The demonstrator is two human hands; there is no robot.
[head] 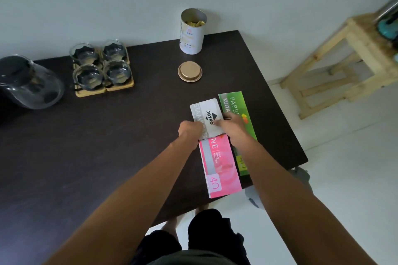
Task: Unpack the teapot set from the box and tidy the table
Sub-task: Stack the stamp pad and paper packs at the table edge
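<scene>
On the dark table (107,146), a small white and grey box (206,114) marked JOYKO lies at the right, over the far end of a pink book (219,163). My left hand (190,131) grips the box's left near corner. My right hand (233,127) holds its right edge, resting over a green paper pad (237,105) alongside. A glass teapot (28,84) stands at the far left. Several glass cups (101,66) sit on wooden coasters beside it.
An open white tin (191,32) with yellowish contents stands at the table's far edge, its gold lid (190,71) lying in front of it. A wooden stool (344,58) stands to the right on the white floor. My legs show below the near table edge.
</scene>
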